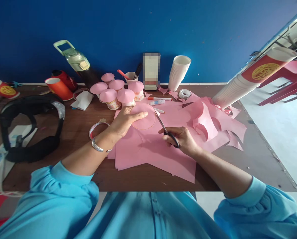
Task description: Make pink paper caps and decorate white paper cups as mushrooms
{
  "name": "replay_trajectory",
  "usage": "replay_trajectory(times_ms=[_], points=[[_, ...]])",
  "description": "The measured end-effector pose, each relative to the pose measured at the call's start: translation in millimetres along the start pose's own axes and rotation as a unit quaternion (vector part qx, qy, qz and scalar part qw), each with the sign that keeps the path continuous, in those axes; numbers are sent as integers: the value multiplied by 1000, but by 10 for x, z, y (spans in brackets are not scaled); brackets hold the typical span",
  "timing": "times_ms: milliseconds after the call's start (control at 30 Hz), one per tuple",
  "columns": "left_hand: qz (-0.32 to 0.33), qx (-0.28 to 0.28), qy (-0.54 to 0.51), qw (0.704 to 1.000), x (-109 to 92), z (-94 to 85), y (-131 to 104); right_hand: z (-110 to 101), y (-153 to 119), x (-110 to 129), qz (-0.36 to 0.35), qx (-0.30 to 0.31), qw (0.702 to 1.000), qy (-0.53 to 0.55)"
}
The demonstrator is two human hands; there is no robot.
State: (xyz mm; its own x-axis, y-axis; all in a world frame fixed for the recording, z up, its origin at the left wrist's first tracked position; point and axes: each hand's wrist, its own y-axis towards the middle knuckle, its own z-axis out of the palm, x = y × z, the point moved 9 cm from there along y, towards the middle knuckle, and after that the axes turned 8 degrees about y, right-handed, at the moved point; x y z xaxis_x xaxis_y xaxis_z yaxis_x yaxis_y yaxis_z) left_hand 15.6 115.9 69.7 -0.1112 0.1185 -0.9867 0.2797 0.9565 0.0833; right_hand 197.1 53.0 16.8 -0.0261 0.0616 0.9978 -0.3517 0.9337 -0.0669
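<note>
The left hand [125,122] is pinching a pink paper disc [142,121] above pink sheets [131,154]; the right hand [182,138] is gripping scissors [164,129], their blades lying by the disc's two o'clock edge. Should that pinch be slipping, the cut could be straying inside the rim.

The left grip [125,122] holds a pink disc [144,122], the right [184,138] scissors [164,129].

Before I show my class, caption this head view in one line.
Left hand holding a pink paper disc, right hand holding scissors near its edge, cone-topped cups beyond.
</note>
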Motion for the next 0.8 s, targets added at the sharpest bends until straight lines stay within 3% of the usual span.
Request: replay_trajectory(times_ms=[167, 400, 600, 800], points=[[12, 61, -4, 998, -7, 136, -12, 2, 11, 3, -2, -2, 1000, -14], [-32, 63, -6, 998, 154, 125, -8, 10, 15, 9, -9, 4, 1000, -26], [-24, 28, -14, 999, 144, 74, -2, 12, 10, 36, -27, 6, 999, -26], [-9, 35, 14, 999, 101, 69, 2, 15, 5, 37, -29, 4, 999, -18]])
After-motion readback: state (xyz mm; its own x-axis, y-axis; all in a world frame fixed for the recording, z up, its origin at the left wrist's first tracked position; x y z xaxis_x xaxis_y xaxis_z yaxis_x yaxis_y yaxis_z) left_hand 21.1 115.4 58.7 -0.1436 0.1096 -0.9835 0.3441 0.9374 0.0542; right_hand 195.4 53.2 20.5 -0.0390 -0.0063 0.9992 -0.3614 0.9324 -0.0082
